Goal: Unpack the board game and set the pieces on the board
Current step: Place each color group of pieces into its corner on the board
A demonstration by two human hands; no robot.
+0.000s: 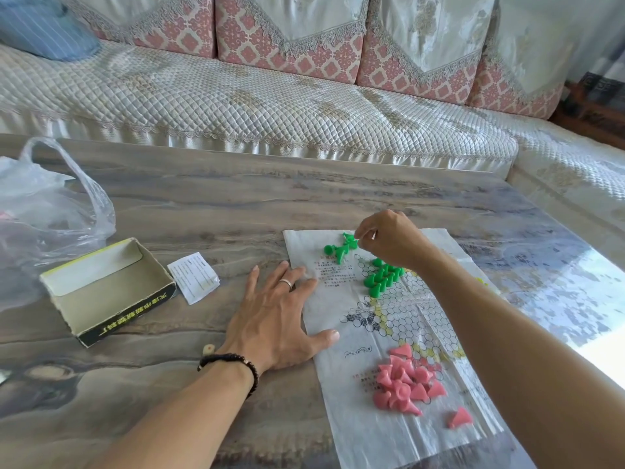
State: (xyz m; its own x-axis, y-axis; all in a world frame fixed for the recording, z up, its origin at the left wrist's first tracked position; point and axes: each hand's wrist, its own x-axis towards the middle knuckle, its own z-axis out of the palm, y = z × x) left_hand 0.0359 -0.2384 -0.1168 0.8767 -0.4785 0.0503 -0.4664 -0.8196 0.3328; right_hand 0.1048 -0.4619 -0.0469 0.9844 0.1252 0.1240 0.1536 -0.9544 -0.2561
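A thin plastic game board (378,336) printed with small circles lies flat on the table. My left hand (277,316) rests on its left edge with fingers spread flat. My right hand (389,242) is at the board's far end and pinches a green cone piece (350,239) among a few loose green ones (334,252). Several green pieces (384,277) stand upright on the board's circles just below that hand. A heap of pink cone pieces (406,380) lies on the near part of the board, with one pink piece (459,417) apart to the right.
An open cardboard game box (108,289) sits to the left, a folded paper slip (194,277) beside it. A clear plastic bag (44,211) lies at the far left. The wood-grain table (220,204) faces a quilted sofa (236,96).
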